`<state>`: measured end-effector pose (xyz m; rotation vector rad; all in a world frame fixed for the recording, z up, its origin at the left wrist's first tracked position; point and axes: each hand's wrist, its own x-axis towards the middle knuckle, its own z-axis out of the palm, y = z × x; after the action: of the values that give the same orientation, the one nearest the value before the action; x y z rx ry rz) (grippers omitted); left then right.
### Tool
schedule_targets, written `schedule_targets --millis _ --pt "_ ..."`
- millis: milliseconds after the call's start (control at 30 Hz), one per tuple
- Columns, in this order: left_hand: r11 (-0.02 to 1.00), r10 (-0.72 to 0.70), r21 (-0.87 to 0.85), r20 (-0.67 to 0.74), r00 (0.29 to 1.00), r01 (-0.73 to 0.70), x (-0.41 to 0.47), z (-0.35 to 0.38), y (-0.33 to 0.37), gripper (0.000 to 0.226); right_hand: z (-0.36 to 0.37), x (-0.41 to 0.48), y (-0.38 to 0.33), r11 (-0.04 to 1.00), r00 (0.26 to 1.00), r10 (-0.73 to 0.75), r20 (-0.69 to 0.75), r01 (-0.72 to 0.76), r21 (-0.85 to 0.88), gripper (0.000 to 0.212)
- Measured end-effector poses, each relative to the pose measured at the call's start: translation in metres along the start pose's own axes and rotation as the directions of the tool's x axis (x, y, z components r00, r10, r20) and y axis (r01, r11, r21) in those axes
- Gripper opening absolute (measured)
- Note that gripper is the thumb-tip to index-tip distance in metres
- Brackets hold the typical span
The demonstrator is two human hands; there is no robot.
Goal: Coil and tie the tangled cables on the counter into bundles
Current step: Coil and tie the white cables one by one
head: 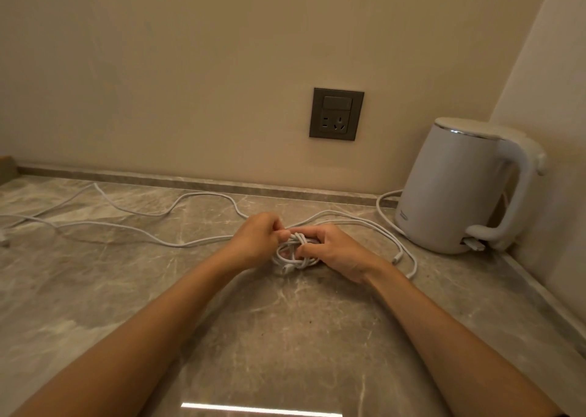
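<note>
Closest to the camera, two bare forearms are reaching out over the grey marbled counter (285, 337), which is catching a strip of light at its near edge. Further out, both hands are meeting over a small coiled bundle (293, 259) of white cable that's sitting on the counter, roughly in the middle.

The left hand (255, 242) is curling in from the left, with its fingertips pinching the wrapped part at the top of the bundle. The right hand (336, 251) is coming in from the other side, thumb and fingers bent and gripping the same knot of cable. So both sets of fingers are working narrow and tight on it, not spread.

Beyond the hands, the loose cables (126, 226) are trailing off in long wavy runs to the left edge. Another white run (380, 226) is looping to the right, with a connector end (396, 260) lying just beside the right wrist.

Further back on the right, a white kettle (456, 188) is standing in the corner. A dark wall socket (336, 114) is sitting on the beige wall behind.
</note>
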<state>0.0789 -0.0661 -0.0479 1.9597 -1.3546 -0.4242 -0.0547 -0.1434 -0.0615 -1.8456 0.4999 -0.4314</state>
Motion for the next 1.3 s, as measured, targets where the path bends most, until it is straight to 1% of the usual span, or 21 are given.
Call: schedule_targets --millis 67,133,233,300,400,467,533,633,700,767,833,900,933,967,1033,1100,1167,1200,1233,1267,1300 --pt "0.986 -0.097 -0.137 0.019 0.995 0.098 0.001 0.0 -0.005 0.015 0.001 0.0 0.0 1.0 1.0 0.002 -0.006 -0.002 -0.004 0.047" --pt "0.939 -0.173 -0.286 0.084 0.981 0.19 0.0 -0.001 -0.008 0.018 0.001 0.0 -0.001 1.0 1.0 0.012 -0.001 -0.012 -0.005 0.05" --pt "0.848 -0.213 -0.459 0.166 0.963 0.267 -0.002 -0.004 -0.01 0.013 0.001 -0.001 -0.001 0.999 1.0 0.022 -0.017 -0.023 -0.035 0.052" --pt "0.852 -0.206 -0.456 0.161 0.965 0.257 -0.003 -0.005 -0.008 0.018 0.002 0.001 0.0 0.999 0.998 0.014 -0.055 -0.016 -0.044 0.054" --pt "0.896 -0.175 -0.38 0.177 0.969 0.231 -0.002 -0.003 -0.002 0.022 0.001 0.003 0.002 0.999 0.992 0.004 -0.123 0.0 0.036 0.048" --pt "0.935 -0.172 -0.292 0.126 0.977 0.202 -0.002 -0.001 0.001 0.02 0.0 0.004 0.002 0.999 0.987 -0.001 -0.16 0.006 0.032 0.04" --pt "0.951 -0.161 -0.257 0.07 0.984 0.174 -0.002 -0.001 0.001 0.02 -0.001 0.004 0.002 0.999 0.987 -0.012 -0.158 0.017 0.028 0.035" --pt "0.935 -0.105 -0.329 0.097 0.99 0.132 -0.003 -0.001 -0.005 0.024 -0.002 0.003 0.0 0.995 0.993 -0.027 -0.119 0.038 0.092 0.032" --pt "0.906 -0.098 -0.397 0.142 0.985 0.147 -0.005 -0.001 -0.007 0.023 -0.005 0.002 -0.001 0.985 0.994 -0.027 -0.103 0.044 0.165 0.033" --pt "0.881 -0.116 -0.442 0.141 0.983 0.168 -0.006 0.0 -0.006 0.024 -0.006 0.002 -0.001 0.973 0.994 -0.014 -0.108 0.038 0.229 0.031" --pt "0.843 -0.159 -0.501 0.114 0.981 0.194 -0.007 -0.002 -0.002 0.031 -0.004 0.004 -0.001 0.968 0.986 0.008 -0.168 0.035 0.249 0.029" --pt "0.776 -0.183 -0.585 0.15 0.972 0.236 -0.007 -0.005 0.002 0.036 -0.003 0.006 0.001 0.975 0.965 0.01 -0.261 0.049 0.218 0.028" --pt "0.764 -0.167 -0.597 0.181 0.969 0.244 -0.008 -0.007 0.005 0.034 -0.004 0.007 0.001 0.979 0.957 0.007 -0.289 0.052 0.197 0.028" --pt "0.794 -0.148 -0.56 0.198 0.969 0.236 -0.009 -0.007 0.008 0.027 -0.005 0.006 0.002 0.982 0.956 0.006 -0.295 0.05 0.183 0.027" --pt "0.907 -0.129 -0.377 0.168 0.977 0.185 -0.01 -0.005 0.008 0.013 -0.005 0.004 0.0 0.984 0.969 0.003 -0.248 0.042 0.176 0.025" --pt "0.972 -0.12 -0.196 0.068 0.99 0.131 -0.007 -0.002 0.005 0.021 -0.004 0.003 -0.004 0.964 0.982 -0.006 -0.19 0.057 0.262 0.026" --pt "0.996 -0.079 -0.049 -0.046 0.996 0.077 -0.004 -0.002 0.001 0.029 -0.002 0.004 -0.007 0.936 0.985 0.02 -0.174 0.043 0.35 0.032" --pt "0.998 -0.058 0.016 -0.085 0.995 0.059 -0.003 -0.003 0.0 0.028 -0.002 0.005 -0.007 0.954 0.979 0.034 -0.203 0.029 0.299 0.032" --pt "0.997 -0.038 0.069 -0.105 0.994 0.046 -0.002 -0.004 -0.001 0.023 -0.002 0.006 -0.006 0.988 0.967 0.03 -0.254 0.01 0.155 0.028" --pt "0.994 -0.021 0.106 -0.114 0.993 0.033 -0.001 -0.004 -0.003 0.019 -0.001 0.007 -0.003 0.999 0.952 0.003 -0.307 -0.016 -0.04 0.023" --pt "0.991 -0.007 0.133 -0.116 0.993 0.023 0.001 -0.002 -0.005 0.018 -0.001 0.008 -0.001 0.973 0.937 -0.047 -0.347 -0.036 -0.228 0.019"
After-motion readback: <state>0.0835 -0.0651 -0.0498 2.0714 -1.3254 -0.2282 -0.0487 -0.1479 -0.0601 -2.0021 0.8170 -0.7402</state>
